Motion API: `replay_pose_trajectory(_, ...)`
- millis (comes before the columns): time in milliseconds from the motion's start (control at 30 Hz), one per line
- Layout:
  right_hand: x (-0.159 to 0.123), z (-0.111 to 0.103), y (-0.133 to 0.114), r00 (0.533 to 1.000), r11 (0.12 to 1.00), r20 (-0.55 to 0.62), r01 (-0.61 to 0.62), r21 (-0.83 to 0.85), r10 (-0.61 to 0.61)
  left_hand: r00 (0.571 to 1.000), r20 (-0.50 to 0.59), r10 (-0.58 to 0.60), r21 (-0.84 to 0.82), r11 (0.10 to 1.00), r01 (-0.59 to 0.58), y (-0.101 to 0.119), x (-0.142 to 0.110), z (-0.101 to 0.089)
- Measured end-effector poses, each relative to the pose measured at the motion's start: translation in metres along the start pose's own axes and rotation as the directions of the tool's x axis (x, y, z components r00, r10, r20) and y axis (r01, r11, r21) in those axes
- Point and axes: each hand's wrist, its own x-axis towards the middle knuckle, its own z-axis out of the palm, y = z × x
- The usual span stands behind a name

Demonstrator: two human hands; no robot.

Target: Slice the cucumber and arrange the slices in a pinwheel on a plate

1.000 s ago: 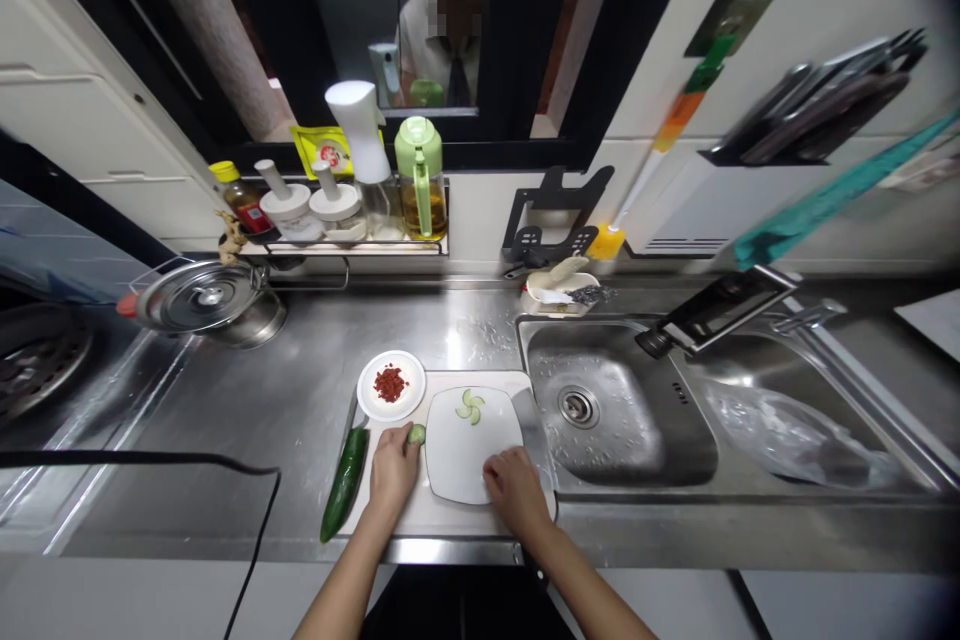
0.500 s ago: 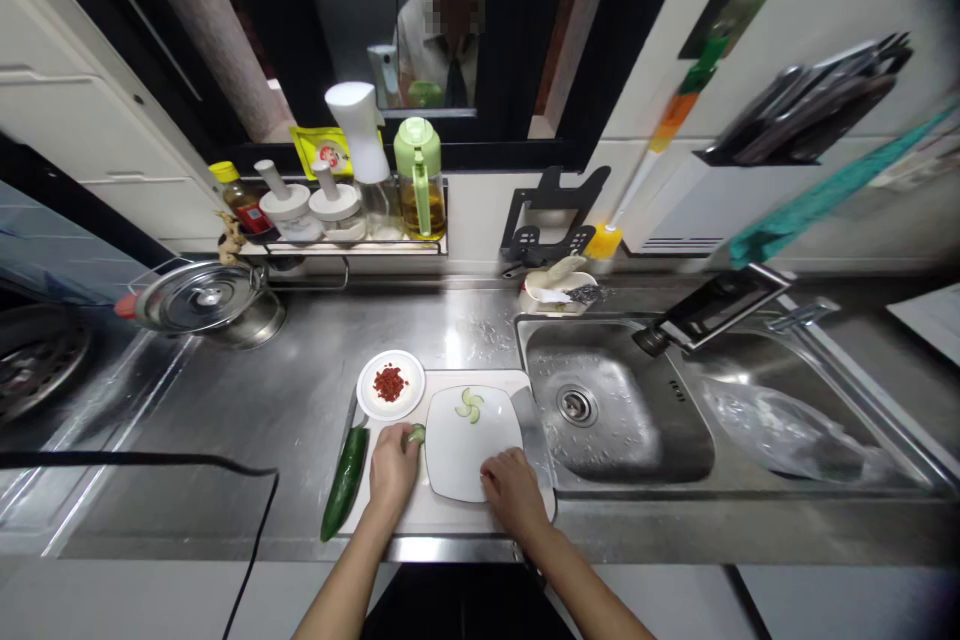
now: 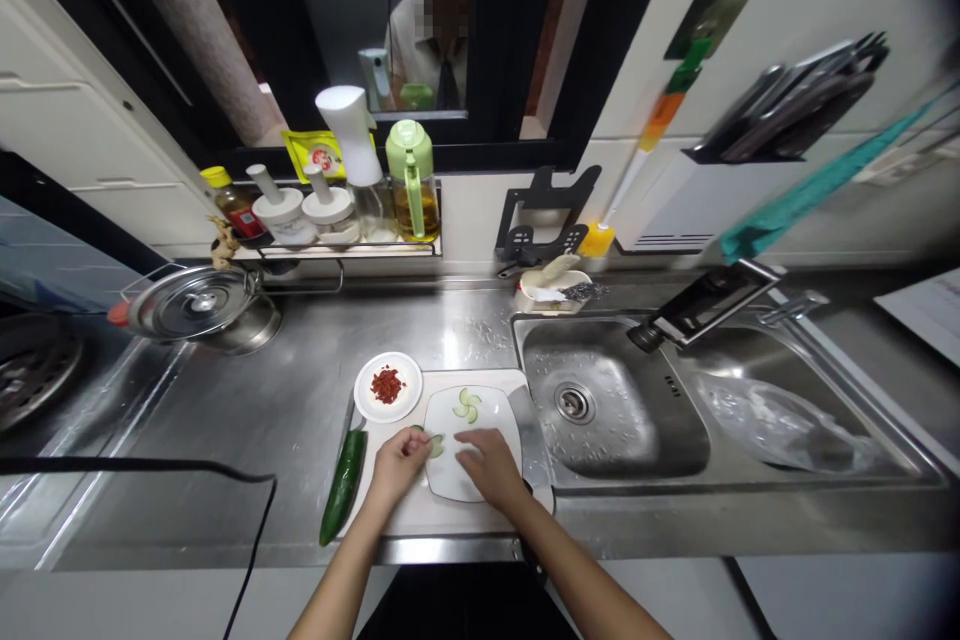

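Note:
Between the fingertips of my left hand (image 3: 401, 465) is a thin cucumber slice (image 3: 436, 445), held over the left edge of a white square plate (image 3: 450, 487). My right hand (image 3: 491, 468) hovers over the plate's right part, fingers apart and holding nothing. Several cucumber slices (image 3: 466, 407) lie in a pinwheel near the plate's far edge. Under the plate is a light cutting board (image 3: 409, 517). A piece of whole cucumber (image 3: 344, 487) rests along the board's left side. At the board's far left corner stands a round white dish (image 3: 365, 405) with chopped red bits (image 3: 386, 384).
To the right is a steel sink (image 3: 630, 460) with a plastic bag (image 3: 787, 430) in its second basin. A lidded pot (image 3: 196, 305) stands at the back left. Seasoning jars and an oil jug (image 3: 412, 182) line a wall shelf. A black cable (image 3: 135, 465) crosses the left counter.
My left hand has moved right with the cucumber slice, from the board to over the plate. My right hand has lifted from the plate's right edge, moved inward and spread its fingers.

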Motion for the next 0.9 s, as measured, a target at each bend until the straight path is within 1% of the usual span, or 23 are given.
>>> replay_pose_trajectory(67, 0.007, 0.000, -0.002, 1.000, 0.998, -0.008, -0.023, 0.057, 0.023, 0.996, 0.087, 0.006, -0.079, 0.997, 0.001, 0.004, -0.001, 0.008)
replay_pose_trajectory(167, 0.012, -0.005, -0.004, 0.998, 0.994, 0.000, -0.063, 0.091, 0.063, 0.988, 0.152, -0.017, -0.168, 0.985, 0.043, 0.010, -0.002, 0.018)
replay_pose_trajectory(233, 0.012, -0.009, -0.005, 0.998, 0.993, 0.006, -0.066, 0.098, 0.066, 0.980, 0.190, -0.059, -0.230, 0.968, 0.103, 0.012, -0.004, 0.023)
replay_pose_trajectory(300, 0.010, -0.015, -0.005, 0.998, 0.994, 0.000, -0.056, 0.095, 0.056, 0.968, 0.220, -0.123, -0.311, 0.931, 0.189, 0.014, -0.005, 0.029)
replay_pose_trajectory(400, 0.004, -0.023, -0.006, 1.000, 0.996, -0.023, -0.006, 0.085, 0.008, 0.935, 0.239, -0.263, -0.469, 0.812, 0.348, 0.015, -0.009, 0.037)
replay_pose_trajectory(467, 0.000, -0.027, -0.007, 0.999, 0.995, -0.015, 0.037, 0.091, -0.036, 0.895, 0.278, -0.350, -0.532, 0.719, 0.447, 0.015, -0.011, 0.042)
replay_pose_trajectory(500, -0.002, -0.030, -0.007, 0.999, 0.994, -0.003, 0.051, 0.098, -0.051, 0.870, 0.314, -0.380, -0.543, 0.680, 0.492, 0.016, -0.012, 0.044)
replay_pose_trajectory(567, -0.005, -0.034, -0.006, 0.998, 0.991, 0.032, 0.057, 0.119, -0.061, 0.829, 0.397, -0.395, -0.555, 0.616, 0.559, 0.018, -0.013, 0.048)
replay_pose_trajectory(633, -0.008, -0.039, -0.005, 0.997, 0.989, 0.057, 0.049, 0.141, -0.058, 0.811, 0.454, -0.370, -0.579, 0.569, 0.584, 0.020, -0.014, 0.051)
replay_pose_trajectory(700, -0.008, -0.043, -0.001, 0.996, 0.987, 0.074, 0.042, 0.154, -0.054, 0.816, 0.460, -0.349, -0.602, 0.553, 0.576, 0.022, -0.013, 0.054)
replay_pose_trajectory(767, -0.007, -0.048, 0.004, 0.996, 0.990, 0.083, 0.017, 0.143, -0.029, 0.831, 0.425, -0.359, -0.611, 0.564, 0.556, 0.023, -0.011, 0.058)
replay_pose_trajectory(833, -0.005, -0.053, 0.010, 0.996, 0.994, 0.093, -0.025, 0.109, 0.014, 0.852, 0.366, -0.374, -0.610, 0.596, 0.523, 0.021, -0.007, 0.063)
replay_pose_trajectory(900, 0.000, -0.058, 0.017, 0.994, 0.997, 0.094, -0.066, 0.046, 0.061, 0.880, 0.299, -0.369, -0.592, 0.652, 0.474, 0.019, -0.002, 0.070)
